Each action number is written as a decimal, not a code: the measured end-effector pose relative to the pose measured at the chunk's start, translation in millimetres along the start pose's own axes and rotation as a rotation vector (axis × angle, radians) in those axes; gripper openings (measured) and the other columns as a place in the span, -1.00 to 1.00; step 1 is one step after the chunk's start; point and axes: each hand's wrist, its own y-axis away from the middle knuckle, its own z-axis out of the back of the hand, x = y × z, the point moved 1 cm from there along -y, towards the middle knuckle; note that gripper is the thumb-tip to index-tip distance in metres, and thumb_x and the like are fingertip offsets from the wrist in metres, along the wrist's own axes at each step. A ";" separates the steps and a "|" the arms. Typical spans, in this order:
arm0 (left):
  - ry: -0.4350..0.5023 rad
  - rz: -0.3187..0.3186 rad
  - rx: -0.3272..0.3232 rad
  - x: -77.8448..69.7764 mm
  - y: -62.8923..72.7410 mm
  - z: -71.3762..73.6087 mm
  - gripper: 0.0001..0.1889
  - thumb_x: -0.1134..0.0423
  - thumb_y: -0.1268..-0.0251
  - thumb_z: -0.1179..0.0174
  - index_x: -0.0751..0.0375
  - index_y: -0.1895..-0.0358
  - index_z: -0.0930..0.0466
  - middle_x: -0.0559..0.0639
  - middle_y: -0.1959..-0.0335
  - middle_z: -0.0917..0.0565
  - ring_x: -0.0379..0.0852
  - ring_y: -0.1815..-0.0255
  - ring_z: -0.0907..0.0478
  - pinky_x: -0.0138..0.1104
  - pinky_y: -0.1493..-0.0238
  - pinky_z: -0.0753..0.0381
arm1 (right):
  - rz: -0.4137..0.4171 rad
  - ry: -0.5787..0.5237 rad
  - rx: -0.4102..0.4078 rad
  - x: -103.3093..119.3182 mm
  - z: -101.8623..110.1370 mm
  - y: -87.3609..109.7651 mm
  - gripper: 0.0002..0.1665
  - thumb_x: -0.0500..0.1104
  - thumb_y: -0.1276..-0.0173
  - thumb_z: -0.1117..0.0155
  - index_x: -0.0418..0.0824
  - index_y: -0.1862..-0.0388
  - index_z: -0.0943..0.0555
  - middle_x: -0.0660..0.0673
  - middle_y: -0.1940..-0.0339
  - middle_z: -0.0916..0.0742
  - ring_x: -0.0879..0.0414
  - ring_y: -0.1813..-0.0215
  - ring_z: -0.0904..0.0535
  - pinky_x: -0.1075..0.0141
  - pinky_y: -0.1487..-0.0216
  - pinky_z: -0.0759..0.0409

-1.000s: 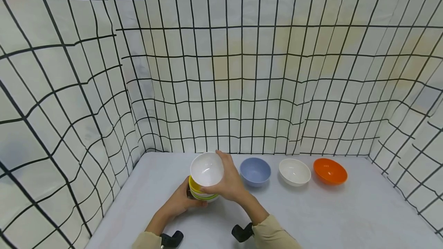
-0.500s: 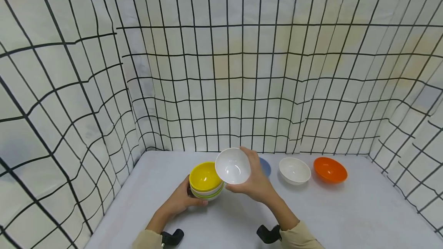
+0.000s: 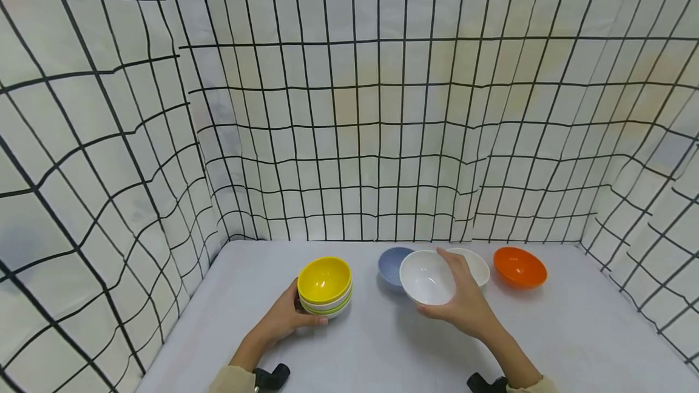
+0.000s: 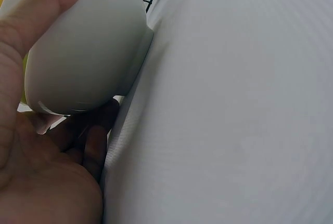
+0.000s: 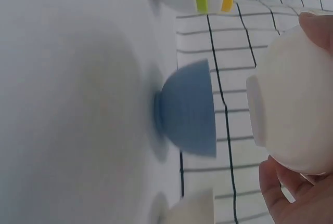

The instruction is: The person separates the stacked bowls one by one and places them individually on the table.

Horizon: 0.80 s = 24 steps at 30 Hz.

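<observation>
In the head view a stack of nested bowls stands on the left of the table, with a yellow bowl (image 3: 324, 279) on top and white and green rims below it. My left hand (image 3: 286, 313) grips the stack from its left side, thumb along the near side. In the left wrist view the stack's white lowest bowl (image 4: 88, 47) rests on the cloth. My right hand (image 3: 464, 299) holds a white bowl (image 3: 428, 278) by its right side, thumb and fingers spread around it. The right wrist view shows that bowl raised off the table, its foot facing the cloth.
Behind the held bowl, a blue bowl (image 3: 391, 267), another white bowl (image 3: 476, 267) and an orange bowl (image 3: 520, 267) stand in a row toward the right. The white table (image 3: 590, 320) is bounded by white walls (image 3: 371, 168) with a black grid.
My right hand has carried the white bowl from above the stack to the right, uncovering the yellow bowl. It now overlaps the blue and white bowls. My left hand has stayed on the stack.
</observation>
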 end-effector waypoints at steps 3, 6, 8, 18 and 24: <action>-0.008 -0.003 -0.007 0.1 -0.7 0.6 0.20 0.08 0.18 -0.70 -0.02 -0.60 -0.11 0.01 -0.51 -0.41 0.13 -0.51 -0.36 0.22 -0.60 -0.13 | -0.023 0.030 -0.017 -11.6 14.1 7.3 0.33 0.13 0.13 -0.77 -0.13 -0.57 -0.24 -0.20 -0.42 -0.42 -0.21 -0.28 -0.47 -0.21 -0.16 -0.65; -0.012 -0.005 -0.014 0.4 -1.6 1.0 0.21 0.08 0.18 -0.70 -0.01 -0.60 -0.11 0.03 -0.52 -0.40 0.15 -0.53 -0.34 0.22 -0.61 -0.12 | -0.057 0.066 -0.027 -23.7 28.2 13.8 0.32 0.12 0.09 -0.75 -0.16 -0.58 -0.22 -0.23 -0.43 -0.40 -0.21 -0.29 -0.45 -0.25 -0.18 -0.62; -0.017 -0.004 -0.018 0.5 -1.9 1.1 0.21 0.07 0.19 -0.70 0.00 -0.60 -0.10 0.04 -0.53 -0.39 0.16 -0.55 -0.32 0.22 -0.61 -0.12 | -0.087 0.088 -0.028 -31.4 37.6 18.4 0.33 0.14 0.06 -0.73 -0.17 -0.59 -0.19 -0.26 -0.45 -0.39 -0.21 -0.31 -0.43 -0.28 -0.22 -0.59; -0.004 -0.002 -0.016 -0.4 -1.7 0.0 0.20 0.07 0.19 -0.70 -0.01 -0.59 -0.12 0.03 -0.53 -0.40 0.15 -0.54 -0.33 0.25 -0.61 -0.08 | -0.246 0.168 0.039 -74.0 72.4 46.3 0.43 0.24 -0.02 -0.65 -0.16 -0.68 -0.01 -0.38 -0.57 -0.24 -0.35 -0.37 -0.34 -0.47 -0.22 -0.45; -0.004 0.017 -0.016 -0.3 -1.4 -1.0 0.20 0.06 0.20 -0.70 -0.02 -0.59 -0.13 0.03 -0.53 -0.39 0.15 -0.54 -0.32 0.25 -0.61 -0.07 | -0.405 0.241 0.130 -98.4 89.4 60.3 0.48 0.34 -0.06 -0.58 -0.24 -0.67 0.05 -0.47 -0.50 -0.19 -0.38 -0.32 -0.31 -0.44 -0.22 -0.48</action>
